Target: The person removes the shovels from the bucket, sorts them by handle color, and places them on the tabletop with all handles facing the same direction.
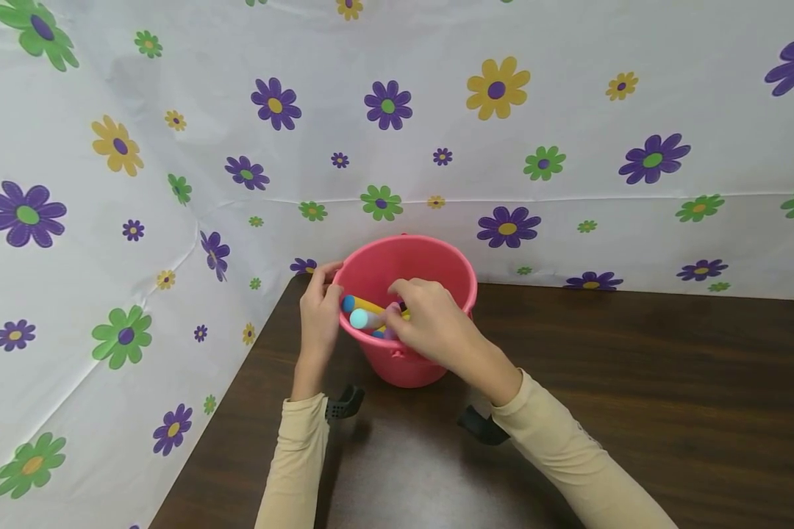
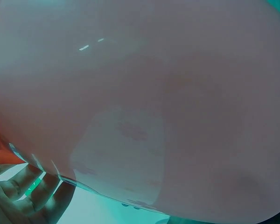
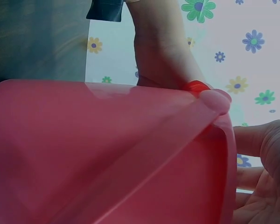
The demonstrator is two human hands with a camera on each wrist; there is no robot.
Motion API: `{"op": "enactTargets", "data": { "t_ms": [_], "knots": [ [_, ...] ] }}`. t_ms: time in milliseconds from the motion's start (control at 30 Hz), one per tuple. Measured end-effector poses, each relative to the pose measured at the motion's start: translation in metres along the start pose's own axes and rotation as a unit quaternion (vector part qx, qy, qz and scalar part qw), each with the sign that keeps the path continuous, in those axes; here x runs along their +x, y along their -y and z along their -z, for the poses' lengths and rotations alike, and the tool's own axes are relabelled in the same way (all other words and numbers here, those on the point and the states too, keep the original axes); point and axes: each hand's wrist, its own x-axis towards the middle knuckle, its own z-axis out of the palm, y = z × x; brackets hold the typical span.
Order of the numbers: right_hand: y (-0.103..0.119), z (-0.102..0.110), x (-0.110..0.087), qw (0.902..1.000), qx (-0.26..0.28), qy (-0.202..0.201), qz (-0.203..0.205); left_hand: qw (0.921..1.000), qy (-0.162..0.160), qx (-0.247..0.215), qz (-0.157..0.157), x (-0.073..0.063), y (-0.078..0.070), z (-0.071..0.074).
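Observation:
A pink bucket (image 1: 403,367) stands upright on the dark wooden table. My left hand (image 1: 319,312) grips its rim at the left; in the left wrist view the fingers (image 2: 23,186) bend at the bucket's edge. Inside lie several thick, marker-like sticks: a yellow one with a blue end (image 1: 364,304), one with a pale turquoise end (image 1: 359,319) and a purple one (image 1: 390,330). My right hand (image 1: 433,316) reaches over the near right rim, thumb beside the purple stick. Its fingertips are partly hidden inside the bucket, so whether they pinch a stick I cannot tell.
A white sheet with printed flowers (image 1: 387,105) hangs behind and to the left of the table (image 1: 635,389), close to the bucket. Wooden tabletop extends to the right. Black wrist mounts (image 1: 483,426) sit on both forearms. The bucket's pink handle (image 3: 144,163) hangs against its side.

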Motion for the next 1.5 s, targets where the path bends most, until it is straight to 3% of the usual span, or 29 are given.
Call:
{"op": "enactTargets", "data": {
  "t_ms": [533,1133,1500],
  "knots": [
    [-0.005,-0.010,0.003,0.9999,-0.001,0.005,-0.011,1.0000,-0.004,0.004,-0.004,0.000,0.001,0.000],
    [-0.008,-0.009,0.014,0.9946,0.020,0.085,-0.055,1.0000,0.000,0.002,-0.004,-0.001,0.001,0.000],
    [-0.008,-0.009,0.018,0.9940,0.019,0.092,-0.056,1.0000,0.000,0.000,-0.002,-0.001,0.002,0.000]
  ]
}}
